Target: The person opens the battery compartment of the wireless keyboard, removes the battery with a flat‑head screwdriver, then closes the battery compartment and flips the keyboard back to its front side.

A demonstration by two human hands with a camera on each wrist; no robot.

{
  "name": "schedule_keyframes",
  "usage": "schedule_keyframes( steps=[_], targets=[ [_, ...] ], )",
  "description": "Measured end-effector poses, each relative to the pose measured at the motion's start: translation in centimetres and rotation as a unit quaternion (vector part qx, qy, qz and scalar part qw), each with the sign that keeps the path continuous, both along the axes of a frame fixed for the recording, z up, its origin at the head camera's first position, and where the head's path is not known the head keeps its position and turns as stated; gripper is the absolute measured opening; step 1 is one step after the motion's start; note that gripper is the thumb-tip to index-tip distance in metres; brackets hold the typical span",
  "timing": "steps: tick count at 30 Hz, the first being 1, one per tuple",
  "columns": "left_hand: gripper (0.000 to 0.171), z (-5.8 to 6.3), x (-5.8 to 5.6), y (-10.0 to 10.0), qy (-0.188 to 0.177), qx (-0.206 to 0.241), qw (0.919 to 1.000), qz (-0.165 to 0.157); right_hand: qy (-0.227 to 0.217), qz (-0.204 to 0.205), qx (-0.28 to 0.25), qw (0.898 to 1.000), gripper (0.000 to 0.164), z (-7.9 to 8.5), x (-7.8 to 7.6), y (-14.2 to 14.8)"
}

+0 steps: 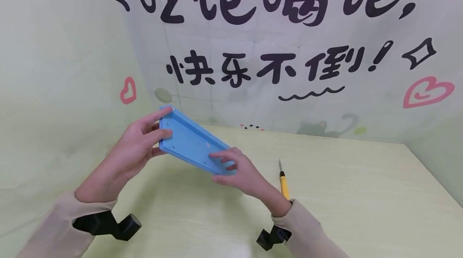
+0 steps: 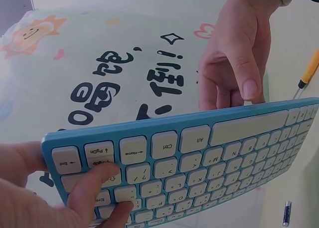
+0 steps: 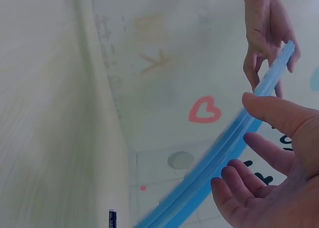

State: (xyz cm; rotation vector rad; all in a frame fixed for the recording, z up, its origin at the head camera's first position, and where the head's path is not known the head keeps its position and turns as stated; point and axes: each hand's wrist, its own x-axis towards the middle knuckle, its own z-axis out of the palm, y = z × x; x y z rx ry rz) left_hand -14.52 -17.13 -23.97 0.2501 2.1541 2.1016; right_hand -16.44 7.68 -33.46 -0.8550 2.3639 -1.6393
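A blue keyboard point(image 1: 188, 139) with white keys is held up tilted above the table, its screw-dotted underside toward the head view. My left hand point(image 1: 130, 147) grips one end, some fingers on the underside and others on the white keys point(image 2: 164, 168), as the left wrist view shows. By the opposite part of the keyboard, my right hand point(image 1: 246, 173) has its fingers spread loosely at the underside. In the right wrist view its thumb and forefinger lie near the keyboard's edge point(image 3: 219, 158); whether they touch it I cannot tell.
A screwdriver point(image 1: 284, 185) with a yellow handle lies on the table point(image 1: 347, 193) beside my right wrist. The left wrist view also shows a small battery point(image 2: 287, 213). Behind stands a printed backdrop point(image 1: 231, 101), which also covers the left side.
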Motion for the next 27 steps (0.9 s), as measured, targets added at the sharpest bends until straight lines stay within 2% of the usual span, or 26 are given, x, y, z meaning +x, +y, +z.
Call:
schedule_keyframes(
  steps=[7,14,16,19,23,27],
  targets=[
    [0.059,0.2,0.0,0.8,-0.005,0.019,0.9998,0.003,0.015,-0.025,0.002,1.0,0.046,0.2,-0.3,-0.6],
    [0.058,0.4,-0.1,1.8,-0.005,0.037,0.9993,0.004,0.061,-0.052,-0.013,0.997,0.042,-0.4,-0.5,-0.6],
    [0.057,0.4,-0.2,2.1,-0.001,0.034,0.9994,0.007,0.068,-0.055,-0.022,0.996,0.042,-0.6,-0.5,-0.6],
    [0.056,0.6,-0.4,2.6,0.003,0.026,0.9995,0.015,0.058,-0.061,-0.035,0.996,0.041,0.0,0.0,-0.9],
    [0.053,0.8,-0.7,3.5,0.008,0.018,0.9994,0.029,0.05,-0.07,-0.052,0.995,0.041,-0.2,0.2,-1.1],
    [0.052,1.0,-1.0,4.3,0.017,0.014,0.999,0.039,0.08,-0.078,-0.057,0.992,0.041,-1.1,-0.3,-1.0]
  ],
)
